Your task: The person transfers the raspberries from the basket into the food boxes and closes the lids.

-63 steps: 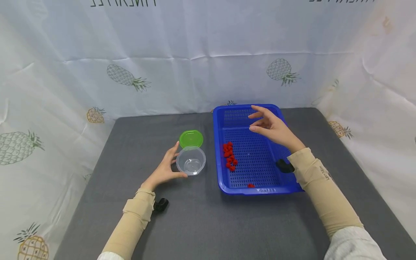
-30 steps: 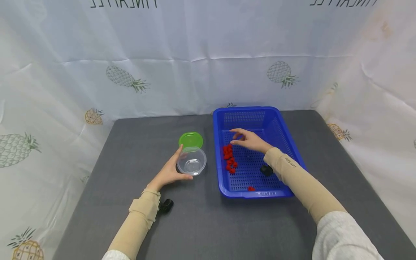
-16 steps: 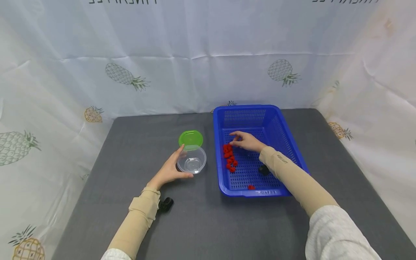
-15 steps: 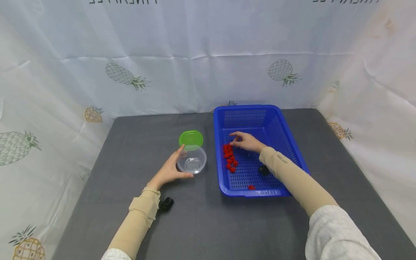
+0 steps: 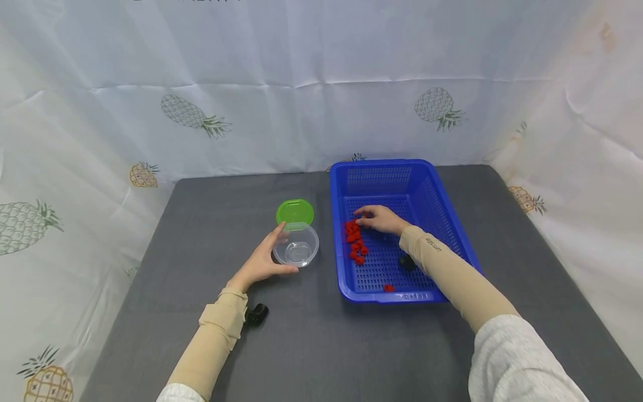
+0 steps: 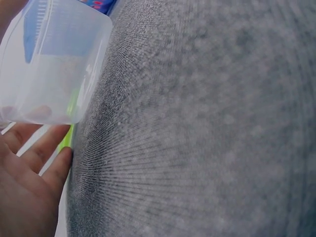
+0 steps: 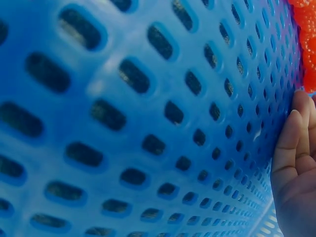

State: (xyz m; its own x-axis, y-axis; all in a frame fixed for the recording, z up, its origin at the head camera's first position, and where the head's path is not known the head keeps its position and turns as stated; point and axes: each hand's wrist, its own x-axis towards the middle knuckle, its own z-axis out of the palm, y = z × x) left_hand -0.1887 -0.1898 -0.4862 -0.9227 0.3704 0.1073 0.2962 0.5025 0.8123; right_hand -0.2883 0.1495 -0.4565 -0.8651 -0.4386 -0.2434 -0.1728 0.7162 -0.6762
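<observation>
My left hand (image 5: 259,261) holds a clear round plastic container (image 5: 296,245) by its side, thumb at the near edge and fingers at the far edge. The left wrist view shows the container (image 6: 54,64) close up, with fingers against its base. In the blue basket (image 5: 346,279) my right hand (image 5: 382,219) is bent over small red berry-like pieces (image 5: 354,237), thumb and forefinger at the back of the group. In the right wrist view the fingertips are right below bumpy red pieces (image 7: 308,49); whether they pinch one is hidden.
A green round lid (image 5: 294,212) lies on the grey table (image 5: 301,346) just behind the container. One more red piece (image 5: 389,288) sits at the basket's near wall. A white curtain with pineapples (image 5: 301,111) hangs behind the table.
My right hand has come down and left from above the basket to the red pieces, and sinks slightly further over the last half second. The left hand stays on the container.
</observation>
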